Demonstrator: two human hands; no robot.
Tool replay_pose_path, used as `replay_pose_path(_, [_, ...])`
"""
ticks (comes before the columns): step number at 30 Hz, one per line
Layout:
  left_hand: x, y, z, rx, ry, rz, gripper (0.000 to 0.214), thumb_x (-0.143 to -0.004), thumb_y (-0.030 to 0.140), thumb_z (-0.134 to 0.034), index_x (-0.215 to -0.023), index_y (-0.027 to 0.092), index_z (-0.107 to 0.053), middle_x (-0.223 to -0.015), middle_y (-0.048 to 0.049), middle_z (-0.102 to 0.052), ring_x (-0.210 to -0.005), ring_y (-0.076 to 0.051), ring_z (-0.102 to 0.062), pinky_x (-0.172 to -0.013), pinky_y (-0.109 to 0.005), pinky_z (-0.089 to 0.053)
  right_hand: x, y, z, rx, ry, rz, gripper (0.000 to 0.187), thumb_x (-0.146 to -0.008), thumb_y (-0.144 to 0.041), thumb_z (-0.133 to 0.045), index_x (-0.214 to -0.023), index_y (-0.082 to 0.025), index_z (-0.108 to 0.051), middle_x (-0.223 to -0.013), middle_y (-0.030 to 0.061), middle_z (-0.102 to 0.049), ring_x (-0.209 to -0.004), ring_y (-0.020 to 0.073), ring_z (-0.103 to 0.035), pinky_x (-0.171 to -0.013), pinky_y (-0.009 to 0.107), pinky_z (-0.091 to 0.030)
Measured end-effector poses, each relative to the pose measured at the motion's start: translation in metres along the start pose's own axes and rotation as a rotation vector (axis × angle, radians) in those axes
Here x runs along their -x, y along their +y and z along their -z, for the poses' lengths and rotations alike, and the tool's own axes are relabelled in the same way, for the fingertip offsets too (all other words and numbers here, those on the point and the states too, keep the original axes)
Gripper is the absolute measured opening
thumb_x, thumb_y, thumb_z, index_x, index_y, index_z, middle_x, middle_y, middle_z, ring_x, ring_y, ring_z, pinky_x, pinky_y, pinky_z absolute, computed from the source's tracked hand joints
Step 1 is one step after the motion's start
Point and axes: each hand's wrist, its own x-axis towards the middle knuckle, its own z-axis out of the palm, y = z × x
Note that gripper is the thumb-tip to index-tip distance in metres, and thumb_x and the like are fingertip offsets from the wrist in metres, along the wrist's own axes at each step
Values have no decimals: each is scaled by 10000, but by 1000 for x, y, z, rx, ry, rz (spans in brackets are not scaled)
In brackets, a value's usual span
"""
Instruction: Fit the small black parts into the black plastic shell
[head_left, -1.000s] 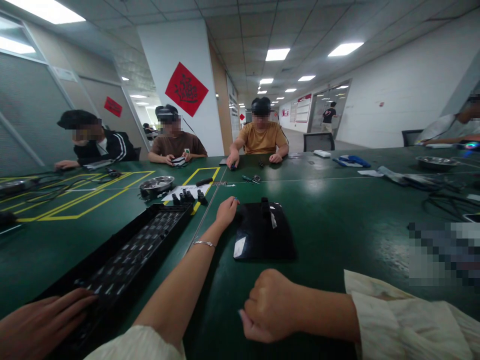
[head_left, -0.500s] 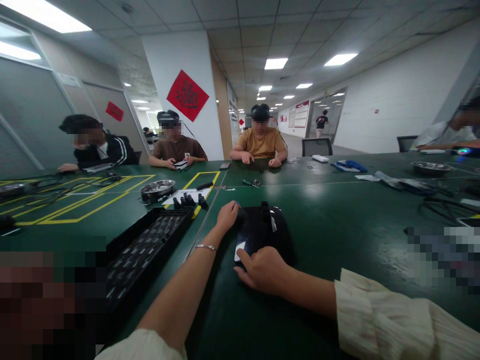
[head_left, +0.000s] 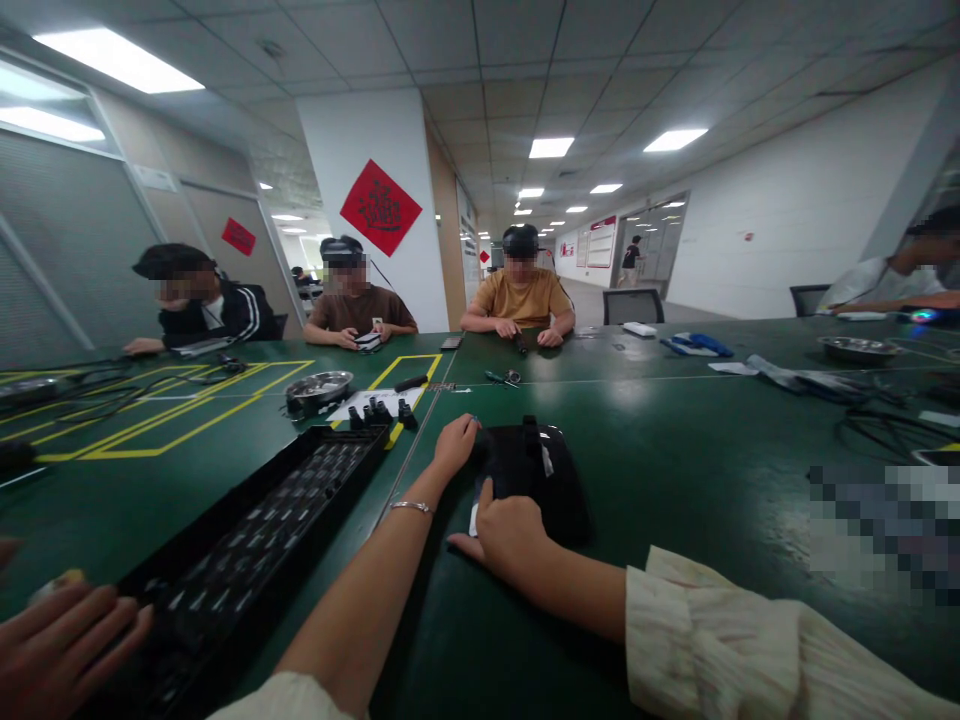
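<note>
A glossy black plate-like base (head_left: 551,480) with a small upright tab in its middle lies flat on the green table (head_left: 675,440). My left hand (head_left: 454,445), a bracelet on its wrist, rests curled against the base's far left corner. My right hand (head_left: 506,530), in a white sleeve, sits on the base's near left edge. Its fingers are curled over the edge and one finger points up. The hand hides the near left corner.
A long black tray (head_left: 255,550) of small parts lies at my left, with another person's hand (head_left: 60,640) at its near end. Beyond are small black parts (head_left: 379,410), a metal bowl (head_left: 319,385), cables (head_left: 885,425) at right, and several seated people across the table.
My right hand, a fist near the table's front a second ago, has moved forward onto the base's near left edge. My left hand stays at the far left corner.
</note>
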Motion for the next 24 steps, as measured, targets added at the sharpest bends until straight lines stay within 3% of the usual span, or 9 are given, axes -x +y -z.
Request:
replay_pose_path(4, [0, 0, 1, 11, -4, 2, 285, -831, 274, -318, -729, 171, -564, -703, -13, -579, -674, -130, -510, -611, -222, -342, -12, -3, 1, -30, -9, -60, 861, -725, -656, -412, -1165, 81, -471, -693, 208, -609, -652, 259, -602, -526, 334, -450])
replay_pose_path(12, [-1, -4, 0, 11, 2, -19, 281, -830, 270, -321, -733, 178, -568, -708, -9, -584, -684, -129, -515, -618, -221, -342, -17, 2, 1, -17, 30, 1, 569, -785, -429, -388, -1089, 21, -557, -741, 197, -624, -670, 260, -606, -541, 356, -450])
replay_pose_path(24, [4, 0, 4, 29, -38, -14, 295, -832, 284, -313, -737, 173, -570, -678, -4, -569, -670, -129, -516, -587, -217, -348, -41, 26, 1, 21, -81, -210, 470, -801, -293, -380, -1135, 3, -528, -945, 249, -592, -843, 259, -597, -643, 339, -454])
